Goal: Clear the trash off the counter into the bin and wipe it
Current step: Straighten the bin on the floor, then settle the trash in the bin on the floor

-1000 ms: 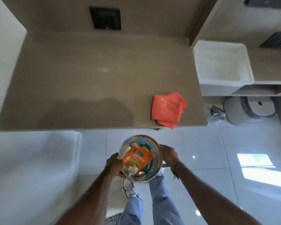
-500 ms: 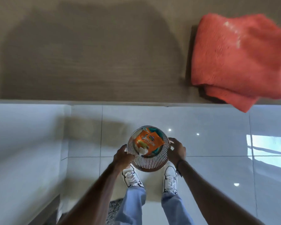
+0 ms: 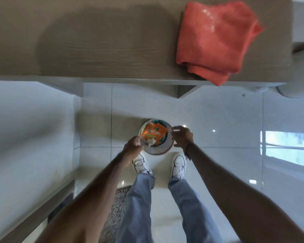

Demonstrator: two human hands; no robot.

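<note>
A round metal mesh bin is low over the tiled floor, just in front of my shoes. Inside it lie an orange snack packet, a teal wrapper and a crumpled white paper. My left hand grips the bin's left rim. My right hand cups its right side, with fingers and thumb against the wall. On the brown counter above, a folded orange cloth lies near the right end, one corner hanging over the front edge.
A white cabinet side stands to the left of the floor gap. A speckled rug lies under my legs. A round grey object sits on the floor at the far right, beyond the counter's end.
The bin has gone down from waist height toward the floor, both hands still on it. My view has dropped closer to the counter edge, so the cloth looks larger.
</note>
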